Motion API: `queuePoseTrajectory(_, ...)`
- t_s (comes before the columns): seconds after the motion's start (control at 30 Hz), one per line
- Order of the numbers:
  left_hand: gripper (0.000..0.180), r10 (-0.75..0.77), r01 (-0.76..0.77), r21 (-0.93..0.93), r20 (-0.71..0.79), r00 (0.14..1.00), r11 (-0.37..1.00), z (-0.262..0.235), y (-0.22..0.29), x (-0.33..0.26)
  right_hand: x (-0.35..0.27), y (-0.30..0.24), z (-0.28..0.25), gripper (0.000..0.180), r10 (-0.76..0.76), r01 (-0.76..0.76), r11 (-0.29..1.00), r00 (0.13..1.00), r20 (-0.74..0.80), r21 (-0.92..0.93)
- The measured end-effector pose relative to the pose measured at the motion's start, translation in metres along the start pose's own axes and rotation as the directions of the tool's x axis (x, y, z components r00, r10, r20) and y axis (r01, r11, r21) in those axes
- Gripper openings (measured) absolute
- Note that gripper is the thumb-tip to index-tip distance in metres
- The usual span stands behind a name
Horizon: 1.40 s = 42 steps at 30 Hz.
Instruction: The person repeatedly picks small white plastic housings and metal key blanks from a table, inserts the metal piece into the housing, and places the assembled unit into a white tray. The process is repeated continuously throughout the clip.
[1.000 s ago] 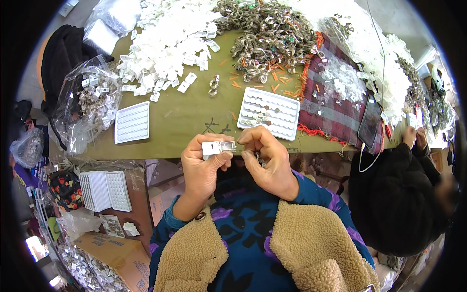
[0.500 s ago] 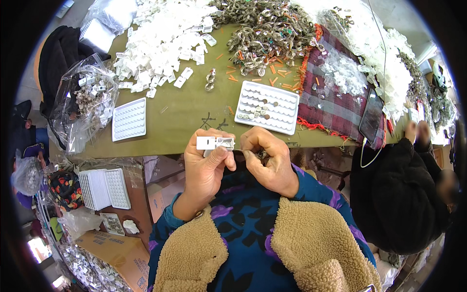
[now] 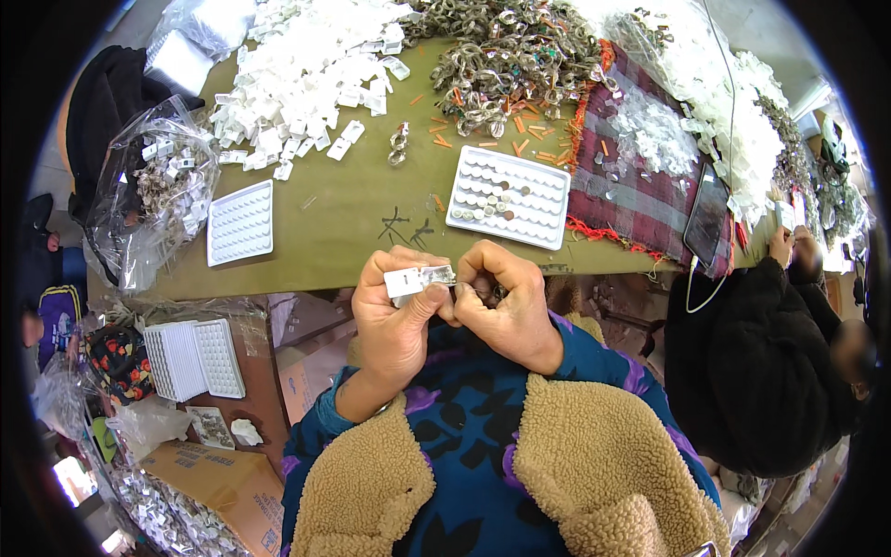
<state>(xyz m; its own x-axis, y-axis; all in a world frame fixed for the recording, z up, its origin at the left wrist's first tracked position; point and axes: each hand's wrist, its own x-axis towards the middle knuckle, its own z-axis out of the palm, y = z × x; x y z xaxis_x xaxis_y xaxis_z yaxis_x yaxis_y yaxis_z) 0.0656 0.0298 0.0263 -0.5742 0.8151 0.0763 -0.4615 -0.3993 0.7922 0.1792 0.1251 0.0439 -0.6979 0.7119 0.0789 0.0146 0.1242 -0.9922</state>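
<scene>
My left hand (image 3: 394, 320) pinches a small white plastic case (image 3: 404, 284) with a clear end between thumb and fingers, tilted slightly up to the right. Against the clear end, my right hand (image 3: 509, 306) is closed, thumb and forefinger pressed together; a bit of thin wire seems to show there, but what it grips is mostly hidden. Beyond my hands lies a white tray (image 3: 548, 229) with rows of round hollows, several holding small discs. A small coil of wire (image 3: 398, 145) rests farther off on the green tabletop (image 3: 325, 223).
White cases (image 3: 306, 74) are heaped at the far left, wire coils (image 3: 510, 56) at the far middle, with orange strips (image 3: 524, 139) nearby. A second white tray (image 3: 240, 223) lies left. A phone (image 3: 707, 218) rests on plaid cloth (image 3: 617, 200). A person in black (image 3: 756, 371) sits at right.
My right hand has moved in against the case's clear end. The case has tipped up slightly to the right in my left hand. The view has shifted a little.
</scene>
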Motion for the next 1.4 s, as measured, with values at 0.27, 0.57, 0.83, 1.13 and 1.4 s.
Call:
queuePoseTrajectory(0.27, 0.019, -0.073, 0.07, -0.065, -0.038, 0.997, 0.995, -0.001, 0.001, 0.0, -0.002, 0.006, -0.003, 0.01, 0.044, -0.046, 0.993, 0.999, 0.024, 0.105)
queuePoseTrajectory(0.57, 0.019, 0.084, -0.09, 0.221, 0.035, 0.996, 0.971, -0.003, -0.006, -0.001, -0.001, 0.005, -0.002, 0.008, -0.079, 0.076, 0.992, 0.997, -0.019, -0.101)
queuePoseTrajectory(0.83, 0.02, -0.028, 0.028, 0.01, -0.044, 0.999, 1.0, 0.0, -0.004, -0.002, -0.003, 0.007, -0.002, 0.008, -0.02, 0.02, 1.0, 0.999, -0.031, 0.017)
queuePoseTrajectory(1.13, 0.02, 0.034, -0.037, 0.148, 0.017, 0.999, 0.988, -0.004, -0.005, -0.004, -0.003, 0.007, -0.005, 0.005, -0.257, 0.248, 0.95, 0.966, -0.021, -0.189)
queuePoseTrajectory(1.4, 0.022, -0.025, 0.028, -0.06, 0.045, 0.999, 0.998, -0.003, -0.004, -0.003, -0.001, 0.002, -0.015, 0.008, 0.331, -0.4, 0.829, 0.914, 0.234, 0.391)
